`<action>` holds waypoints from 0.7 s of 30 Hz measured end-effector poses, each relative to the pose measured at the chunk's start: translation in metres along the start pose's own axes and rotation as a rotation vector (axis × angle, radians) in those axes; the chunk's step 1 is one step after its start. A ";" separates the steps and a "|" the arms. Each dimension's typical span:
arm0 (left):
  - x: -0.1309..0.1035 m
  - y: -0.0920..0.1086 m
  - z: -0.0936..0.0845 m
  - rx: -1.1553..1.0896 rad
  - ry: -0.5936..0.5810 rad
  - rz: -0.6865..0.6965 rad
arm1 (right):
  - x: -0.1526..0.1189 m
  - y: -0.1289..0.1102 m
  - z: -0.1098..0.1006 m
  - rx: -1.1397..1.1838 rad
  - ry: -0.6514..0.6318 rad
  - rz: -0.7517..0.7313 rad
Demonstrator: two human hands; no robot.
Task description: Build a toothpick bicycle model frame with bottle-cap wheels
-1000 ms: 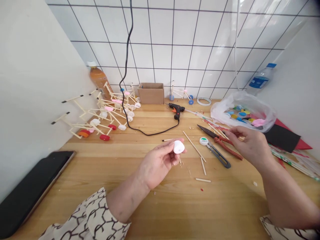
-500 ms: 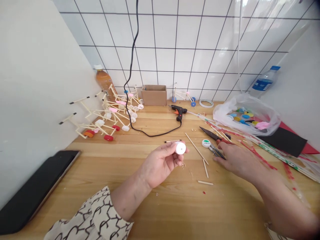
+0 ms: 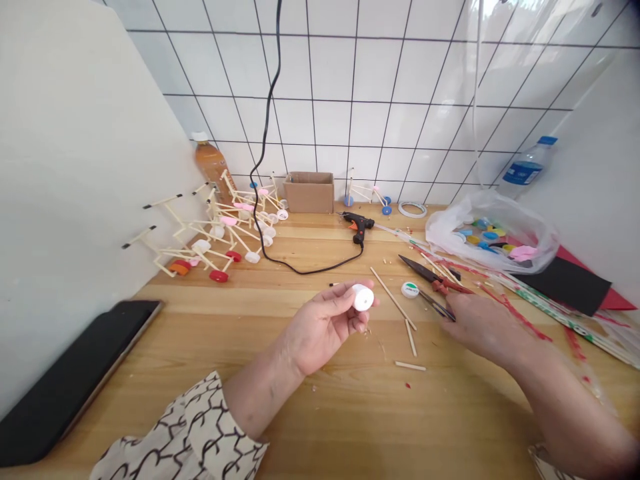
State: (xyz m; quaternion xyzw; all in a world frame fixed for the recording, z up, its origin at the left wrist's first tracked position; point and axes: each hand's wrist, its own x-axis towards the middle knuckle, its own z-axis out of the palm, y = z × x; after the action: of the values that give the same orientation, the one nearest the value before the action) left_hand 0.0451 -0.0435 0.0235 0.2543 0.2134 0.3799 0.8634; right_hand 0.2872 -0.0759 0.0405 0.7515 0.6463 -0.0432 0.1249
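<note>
My left hand (image 3: 325,327) pinches a white bottle cap (image 3: 363,299) with a small dark mark on its face. My right hand (image 3: 480,327) reaches over the tools at the right; its fingertips are at the handle ends of small tweezers or scissors (image 3: 434,305), and whether they grip them is hidden. Close by lie red-handled scissors (image 3: 425,270) and a white cap with green print (image 3: 410,290). Between the hands, a long wooden stick (image 3: 393,297) and two short sticks (image 3: 411,337) (image 3: 410,366) rest on the wooden table (image 3: 320,427).
A black glue gun (image 3: 358,225) with its cable lies behind. Stick models with cap wheels (image 3: 230,220) crowd the back left. A cardboard box (image 3: 309,192), a bag of caps (image 3: 493,233), plastic strips (image 3: 540,293) and a black phone-like slab (image 3: 75,380) surround the work area.
My right hand has shifted slightly right, away from the printed cap, and the small tool has turned a little. The cap in my left hand has tilted slightly.
</note>
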 end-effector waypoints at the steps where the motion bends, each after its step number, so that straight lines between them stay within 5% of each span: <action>1: 0.000 0.000 0.000 0.006 -0.003 0.005 | 0.000 0.001 0.000 0.005 0.012 0.002; 7: 0.000 0.000 -0.001 0.006 -0.012 0.015 | 0.004 0.008 -0.002 0.101 0.195 0.112; 11: 0.000 -0.001 -0.001 -0.005 -0.008 0.010 | -0.010 -0.003 -0.002 0.548 0.373 -0.070; 16: 0.001 -0.002 0.000 0.030 0.030 -0.003 | -0.036 -0.028 0.000 0.948 0.182 -0.383; 21: 0.003 -0.004 -0.001 0.065 0.017 0.016 | -0.044 -0.041 0.001 1.035 -0.017 -0.470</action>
State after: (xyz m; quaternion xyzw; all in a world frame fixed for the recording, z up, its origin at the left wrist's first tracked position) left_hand 0.0488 -0.0434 0.0196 0.2809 0.2308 0.3816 0.8498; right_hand 0.2401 -0.1127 0.0443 0.5504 0.6896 -0.3872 -0.2675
